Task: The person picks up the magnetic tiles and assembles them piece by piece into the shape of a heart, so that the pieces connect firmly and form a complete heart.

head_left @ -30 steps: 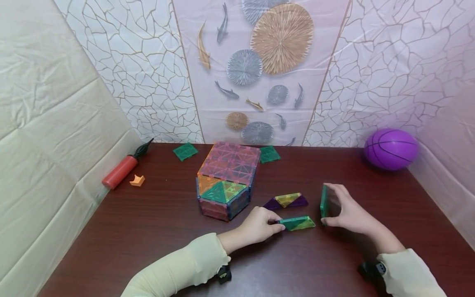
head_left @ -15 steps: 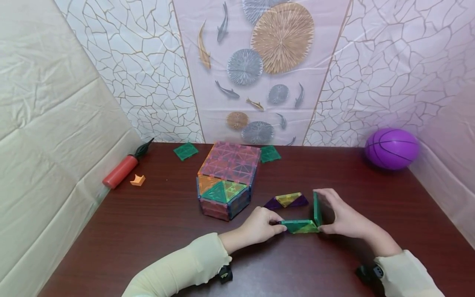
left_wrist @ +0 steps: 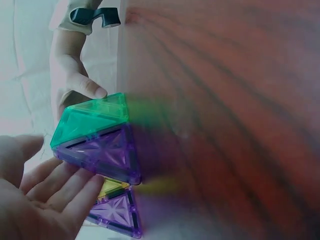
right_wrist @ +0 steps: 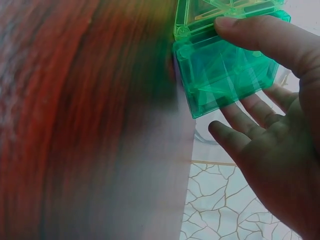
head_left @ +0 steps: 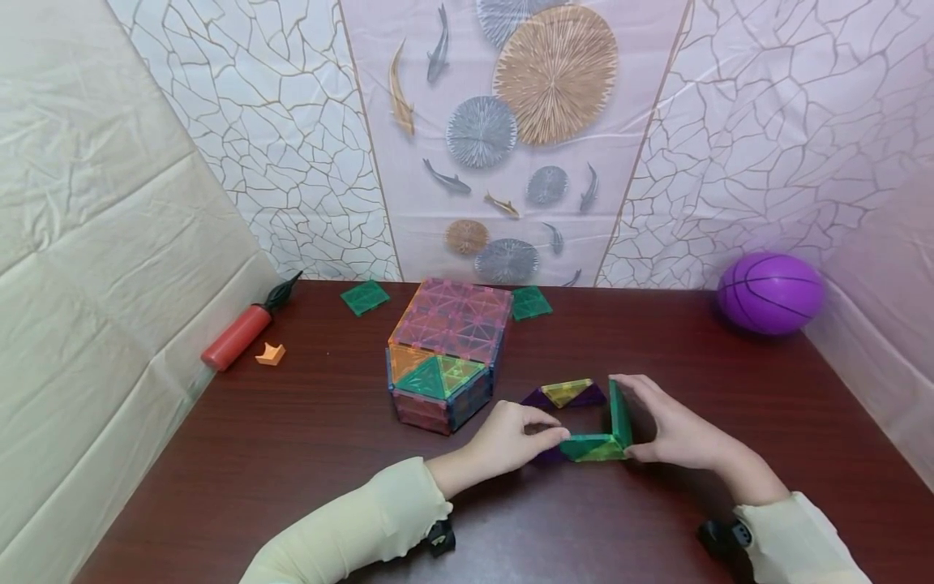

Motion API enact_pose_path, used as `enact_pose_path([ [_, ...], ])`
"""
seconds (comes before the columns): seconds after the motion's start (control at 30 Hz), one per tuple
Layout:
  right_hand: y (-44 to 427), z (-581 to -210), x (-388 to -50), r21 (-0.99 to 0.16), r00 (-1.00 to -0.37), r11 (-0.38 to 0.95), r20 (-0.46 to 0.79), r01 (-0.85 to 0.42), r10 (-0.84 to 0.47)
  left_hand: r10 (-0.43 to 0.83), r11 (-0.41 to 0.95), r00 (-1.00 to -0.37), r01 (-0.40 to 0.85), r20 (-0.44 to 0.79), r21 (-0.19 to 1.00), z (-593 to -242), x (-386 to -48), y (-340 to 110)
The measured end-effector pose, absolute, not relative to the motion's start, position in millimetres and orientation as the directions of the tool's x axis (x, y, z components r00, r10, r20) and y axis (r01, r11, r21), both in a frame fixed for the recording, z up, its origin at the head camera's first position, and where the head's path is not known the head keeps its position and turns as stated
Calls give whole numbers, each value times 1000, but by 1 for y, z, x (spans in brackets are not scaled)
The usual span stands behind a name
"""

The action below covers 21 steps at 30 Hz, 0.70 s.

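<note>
In the head view my right hand (head_left: 674, 426) holds an upright green square magnetic tile (head_left: 620, 410). Its thumb lies on the near edge, fingers on the far side, as the right wrist view shows. That tile meets the right end of a standing strip of triangle tiles, teal (head_left: 582, 448), yellow-green (head_left: 607, 451) and purple (left_wrist: 107, 150). My left hand (head_left: 507, 442) is at the strip's left end. In the left wrist view its straight fingers (left_wrist: 75, 192) touch the purple triangle, the thumb apart from it. Behind stands another strip, purple and yellow (head_left: 565, 394).
A built box of magnetic tiles with a pink top (head_left: 456, 320) stands behind the left hand. Green squares (head_left: 365, 298) (head_left: 531, 302) lie near the back edge. A red pump (head_left: 237, 337) and orange piece (head_left: 271, 354) are left, a purple ball (head_left: 769, 294) back right.
My right hand has brought the green square leftward until its edge met the triangle strip, turning it slightly. The left hand's hold on the strip has loosened, and the purple end shows below its fingers.
</note>
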State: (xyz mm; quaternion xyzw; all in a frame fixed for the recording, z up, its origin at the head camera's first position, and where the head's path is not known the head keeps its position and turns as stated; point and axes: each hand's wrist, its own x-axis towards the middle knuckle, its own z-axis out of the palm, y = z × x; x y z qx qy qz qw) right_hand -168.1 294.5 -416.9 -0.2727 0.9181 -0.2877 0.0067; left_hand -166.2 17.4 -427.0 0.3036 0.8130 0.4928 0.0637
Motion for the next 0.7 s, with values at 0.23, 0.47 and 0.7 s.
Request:
enact_pose_path([
  [0.23,294,-417,-169,-531,-858,701,105,-476,-503,392,284,-802,572,452,769,-422,-172,20],
  [0.47,294,-416,-168,-524,-859,708,98,-473,-502,360,440,-870,478,338,760,-427,-178,27],
  [0.7,293,-414,-169,-533,-861,707,84,-465,-502,341,517,-925,333,167,788,-432,-189,37],
])
